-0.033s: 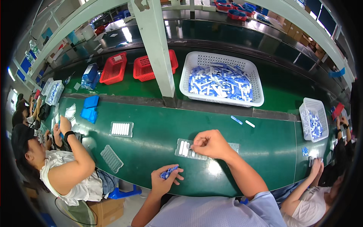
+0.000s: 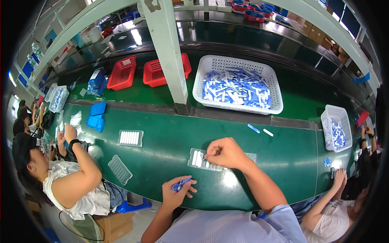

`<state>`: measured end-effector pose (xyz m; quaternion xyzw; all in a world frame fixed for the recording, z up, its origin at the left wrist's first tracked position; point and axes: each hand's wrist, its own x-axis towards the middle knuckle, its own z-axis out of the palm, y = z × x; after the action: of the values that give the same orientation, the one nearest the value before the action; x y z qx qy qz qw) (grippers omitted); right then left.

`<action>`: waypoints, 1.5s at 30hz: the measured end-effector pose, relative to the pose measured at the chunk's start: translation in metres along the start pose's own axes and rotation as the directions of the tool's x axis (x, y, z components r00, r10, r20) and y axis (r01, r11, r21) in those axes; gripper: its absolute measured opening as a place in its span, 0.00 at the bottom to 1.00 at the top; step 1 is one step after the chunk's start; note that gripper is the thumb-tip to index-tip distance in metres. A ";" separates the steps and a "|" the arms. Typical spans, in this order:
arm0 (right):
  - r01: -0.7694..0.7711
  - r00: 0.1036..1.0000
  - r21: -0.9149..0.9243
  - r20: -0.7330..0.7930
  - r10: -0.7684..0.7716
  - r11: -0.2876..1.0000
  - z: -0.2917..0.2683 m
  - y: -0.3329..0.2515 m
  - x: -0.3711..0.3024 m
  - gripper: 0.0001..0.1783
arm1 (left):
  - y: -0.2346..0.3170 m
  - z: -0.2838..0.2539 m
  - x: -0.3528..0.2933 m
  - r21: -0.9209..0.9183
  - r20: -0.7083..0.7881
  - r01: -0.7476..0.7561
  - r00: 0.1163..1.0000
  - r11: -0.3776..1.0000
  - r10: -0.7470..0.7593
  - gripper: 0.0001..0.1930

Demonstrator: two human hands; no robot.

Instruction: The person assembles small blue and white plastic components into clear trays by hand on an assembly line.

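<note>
My left hand [image 2: 174,193] is curled palm up around a bunch of slim blue pieces [image 2: 181,184] near the table's front edge. In front of me lies a clear plastic tray [image 2: 194,165] with a few white oblong pieces [image 2: 197,158] side by side in its slots. Over the tray's right part, my right hand [image 2: 227,154] is closed in a pinch, its fingertips at a slot just right of the white pieces. What the pinch holds is hidden by the fingers. The hand and forearm cover part of the tray.
Beyond the ledge stands a white basket [image 2: 197,87] heaped with blue and white pieces, left of it a post [image 2: 166,52] and red baskets [image 2: 121,73]. A filled tray [image 2: 130,138], an unfilled tray [image 2: 120,170] and two loose strips [image 2: 253,128] lie on the table. People work on both sides.
</note>
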<state>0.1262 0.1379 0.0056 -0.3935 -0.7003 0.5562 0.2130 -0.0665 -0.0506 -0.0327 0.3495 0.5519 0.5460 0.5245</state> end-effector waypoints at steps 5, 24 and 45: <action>0.056 0.993 -0.365 0.117 -0.014 0.929 -0.003 -0.005 0.016 0.11 | 0.001 0.003 0.002 0.004 0.005 0.002 1.000 1.000 -0.002 0.11; 0.280 0.573 -0.953 0.068 -0.817 0.117 -0.183 0.002 -0.047 0.12 | -0.008 -0.005 -0.014 0.024 0.010 -0.031 0.999 0.999 0.031 0.14; -0.680 0.608 -0.716 -0.672 -0.423 0.159 -0.378 0.159 -0.150 0.29 | -0.025 -0.011 -0.003 -0.124 0.123 -0.040 0.991 0.991 0.055 0.16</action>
<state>0.5447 0.2624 -0.0144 -0.6947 -0.6637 -0.2469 0.1263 -0.0715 -0.0598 -0.0580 0.3639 0.4751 0.5677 0.5654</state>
